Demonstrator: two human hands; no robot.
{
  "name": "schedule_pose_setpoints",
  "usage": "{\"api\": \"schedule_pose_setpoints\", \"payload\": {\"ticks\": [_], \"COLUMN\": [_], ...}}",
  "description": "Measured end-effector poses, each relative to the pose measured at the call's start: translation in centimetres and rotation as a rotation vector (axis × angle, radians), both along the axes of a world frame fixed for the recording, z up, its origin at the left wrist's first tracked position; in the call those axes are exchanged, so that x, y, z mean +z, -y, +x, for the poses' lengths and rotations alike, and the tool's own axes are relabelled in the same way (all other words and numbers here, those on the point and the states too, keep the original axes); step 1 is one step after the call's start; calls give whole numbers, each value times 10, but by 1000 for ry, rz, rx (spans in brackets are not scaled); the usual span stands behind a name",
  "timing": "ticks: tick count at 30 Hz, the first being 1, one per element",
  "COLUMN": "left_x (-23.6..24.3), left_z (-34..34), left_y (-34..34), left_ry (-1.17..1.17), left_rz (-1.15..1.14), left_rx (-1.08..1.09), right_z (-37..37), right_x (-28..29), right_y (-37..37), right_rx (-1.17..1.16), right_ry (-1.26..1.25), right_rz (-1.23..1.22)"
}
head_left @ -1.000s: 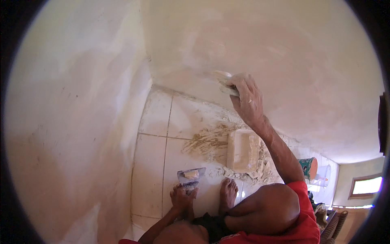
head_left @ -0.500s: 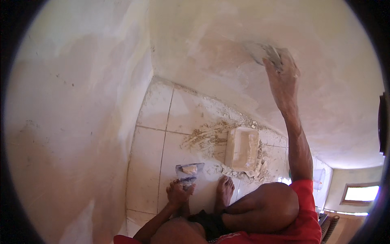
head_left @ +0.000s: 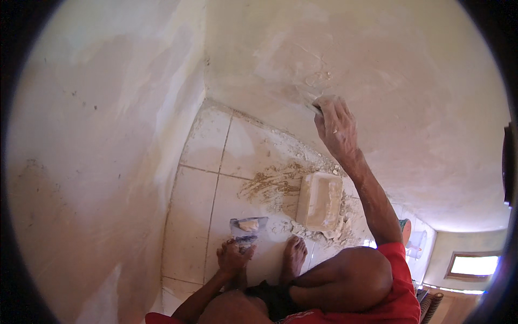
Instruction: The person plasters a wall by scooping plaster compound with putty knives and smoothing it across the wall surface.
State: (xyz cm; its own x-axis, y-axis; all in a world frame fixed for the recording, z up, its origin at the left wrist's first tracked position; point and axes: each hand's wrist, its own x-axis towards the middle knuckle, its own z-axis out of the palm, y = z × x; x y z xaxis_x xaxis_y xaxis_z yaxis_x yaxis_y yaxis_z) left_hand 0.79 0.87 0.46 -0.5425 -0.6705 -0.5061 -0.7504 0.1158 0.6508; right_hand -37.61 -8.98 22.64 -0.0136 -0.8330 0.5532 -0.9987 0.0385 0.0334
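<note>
Right hand [head_left: 339, 129], fingers [head_left: 339, 108] curled, dusted pale, raised at the end of an extended right forearm [head_left: 373, 191]. Left hand [head_left: 234, 257], low, closed in a grip from what I can see, left forearm [head_left: 202, 295] slanting. Right knee [head_left: 362, 270], bent; one foot [head_left: 294, 256], bare.

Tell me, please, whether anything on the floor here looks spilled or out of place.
Yes: pale crumbly lumps lie outside the cream rectangular tray, and brown streaky smears mark the white tiled floor left of it. They look like spillage, since the floor further left is much cleaner.
</note>
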Motion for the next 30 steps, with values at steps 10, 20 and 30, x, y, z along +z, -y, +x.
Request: {"api": "schedule_pose_setpoints", "payload": {"ticks": [10,20,30], "left_x": [-41,-18,-20], "left_z": [17,6,6], "left_y": [-16,-1,-3], "left_ry": [9,23,9], "left_rz": [-157,-5,10], "left_rx": [-173,-39,-41], "right_z": [-4,-7,0], "right_x": [26,80,155], "right_y": [7,23,23], "right_rx": [-46,-114,-211], "right_ry": [-138,-189,-262], "right_rz": [-47,-90,-263]}}
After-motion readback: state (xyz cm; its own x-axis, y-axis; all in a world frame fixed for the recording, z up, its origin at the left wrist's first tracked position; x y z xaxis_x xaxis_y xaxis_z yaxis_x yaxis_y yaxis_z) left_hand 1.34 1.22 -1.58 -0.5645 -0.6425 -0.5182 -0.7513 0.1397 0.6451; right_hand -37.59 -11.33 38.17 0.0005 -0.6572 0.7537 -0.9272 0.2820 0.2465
